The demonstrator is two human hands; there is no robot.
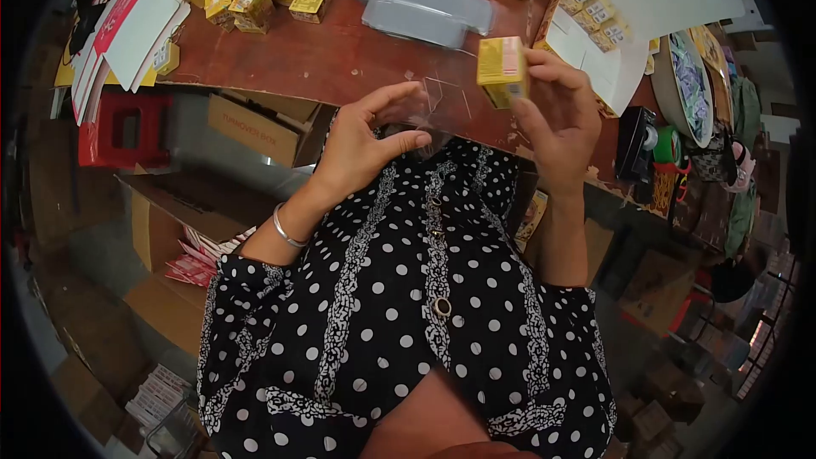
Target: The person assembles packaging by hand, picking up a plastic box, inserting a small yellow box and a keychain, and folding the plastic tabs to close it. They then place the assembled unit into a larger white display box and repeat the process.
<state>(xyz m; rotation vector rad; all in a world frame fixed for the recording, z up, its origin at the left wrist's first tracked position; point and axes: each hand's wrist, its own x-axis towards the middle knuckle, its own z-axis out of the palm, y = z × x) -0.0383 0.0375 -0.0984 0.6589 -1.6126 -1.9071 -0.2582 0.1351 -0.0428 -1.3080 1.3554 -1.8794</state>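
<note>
In my right hand (565, 119) a small yellow box (501, 68) with a pink-and-white panel is gripped between thumb and fingers, above the table's front edge. My left hand (370, 132), with a silver bangle on its wrist, has its thumb and fingers curved round a clear plastic case (446, 100). Only thin bright edges of that case show, so its exact shape is hard to make out. Beyond the hands, several clear plastic trays (416, 21) lie on the red-brown table (255, 59).
Many small yellow boxes (310, 2) crowd the table's far side. White-and-pink card sheets (127, 25) lie at left, and an open carton (586, 55) with small boxes stands at right. A black tape dispenser (636, 144) is near the right edge. Below left are a red stool (127, 132) and cardboard cartons (246, 127).
</note>
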